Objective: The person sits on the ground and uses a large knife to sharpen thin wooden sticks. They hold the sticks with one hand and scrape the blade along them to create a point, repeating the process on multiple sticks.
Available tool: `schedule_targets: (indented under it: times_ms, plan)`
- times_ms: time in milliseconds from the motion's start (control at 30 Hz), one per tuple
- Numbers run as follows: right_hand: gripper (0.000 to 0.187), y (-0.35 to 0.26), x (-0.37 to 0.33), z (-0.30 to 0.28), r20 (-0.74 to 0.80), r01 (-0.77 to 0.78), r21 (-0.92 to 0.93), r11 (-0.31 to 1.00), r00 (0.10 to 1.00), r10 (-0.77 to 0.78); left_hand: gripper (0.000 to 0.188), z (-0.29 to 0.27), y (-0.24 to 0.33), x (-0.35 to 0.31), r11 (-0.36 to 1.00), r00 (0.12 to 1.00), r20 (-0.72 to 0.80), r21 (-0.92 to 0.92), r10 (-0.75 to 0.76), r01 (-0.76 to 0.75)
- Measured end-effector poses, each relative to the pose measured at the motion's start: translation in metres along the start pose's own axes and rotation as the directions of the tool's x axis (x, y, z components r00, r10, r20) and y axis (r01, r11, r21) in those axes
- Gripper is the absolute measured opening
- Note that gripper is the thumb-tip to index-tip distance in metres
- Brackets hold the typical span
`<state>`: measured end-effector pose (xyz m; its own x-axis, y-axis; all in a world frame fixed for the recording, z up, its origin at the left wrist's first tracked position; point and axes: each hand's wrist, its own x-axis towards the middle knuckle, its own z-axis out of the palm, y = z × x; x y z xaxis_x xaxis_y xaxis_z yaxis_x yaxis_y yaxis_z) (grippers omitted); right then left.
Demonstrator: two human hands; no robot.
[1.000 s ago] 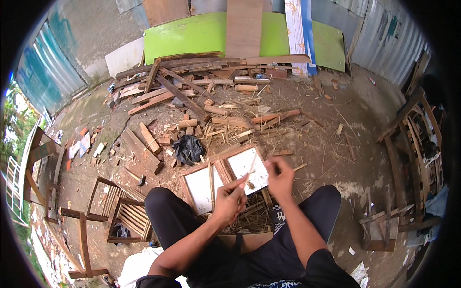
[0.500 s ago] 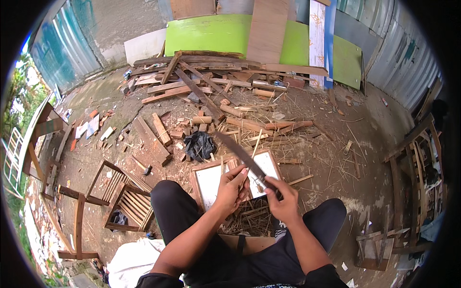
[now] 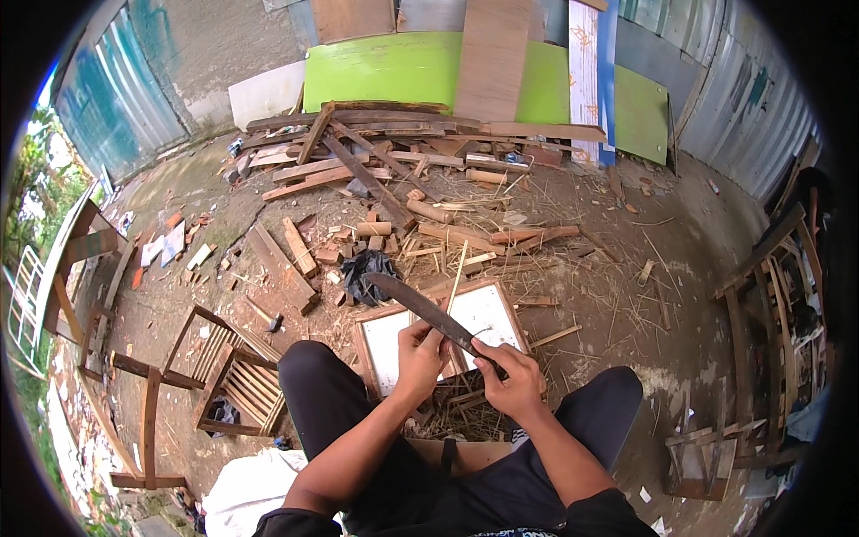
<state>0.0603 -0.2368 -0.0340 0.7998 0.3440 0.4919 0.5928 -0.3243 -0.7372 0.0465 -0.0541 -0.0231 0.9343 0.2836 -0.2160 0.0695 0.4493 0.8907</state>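
A dark, long-bladed machete (image 3: 416, 302) slants across in front of me, tip up and to the left. My right hand (image 3: 513, 378) is closed round its handle end. My left hand (image 3: 420, 362) is closed in a pinch on a thin pale wood strip (image 3: 457, 276), which rises behind the blade. Where blade and strip cross, I cannot tell if they touch. Below both hands lies a white panel with a wooden frame (image 3: 379, 347), between my knees. Shavings and thin sticks (image 3: 465, 407) lie at its near side.
A hammer (image 3: 266, 315) and slatted wooden frames (image 3: 246, 385) lie to the left. Beyond the panel are a black plastic bag (image 3: 368, 273) and a heap of old planks (image 3: 358, 166). A wooden rack (image 3: 774, 313) stands at the right, a white sack (image 3: 246, 488) near left.
The machete and right hand have moved left and slightly down, and the blade lies flatter. My left hand has shifted slightly left and down, with the strip tilting further right.
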Motion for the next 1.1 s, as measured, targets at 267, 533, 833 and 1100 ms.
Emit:
schedule_targets:
  times_ms: [267, 533, 833, 1100]
  plan:
    - [0.034, -0.001, 0.001, 0.003, -0.068, 0.044, -0.06, 0.997, 0.996, -0.049, 0.022, 0.004, 0.0, 0.0, 0.997, 0.998, 0.005, 0.059, 0.055, -0.055]
    - [0.036, -0.002, 0.004, 0.005, -0.07, 0.049, -0.096, 0.994, 0.996, -0.056, 0.023, 0.004, 0.004, -0.001, 1.0, 1.0, -0.003, -0.006, -0.005, 0.005]
    - [0.028, 0.024, 0.016, -0.007, -0.12, -0.193, -0.054, 0.98, 0.975, 0.185, 0.044, 0.01, 0.004, -0.024, 0.976, 0.992, 0.114, 0.216, -0.045, 0.02]
    - [0.025, 0.025, 0.018, 0.002, -0.171, -0.2, -0.101, 0.975, 0.968, 0.181, 0.044, 0.005, 0.005, -0.02, 0.979, 0.992, 0.116, 0.203, -0.058, 0.033]
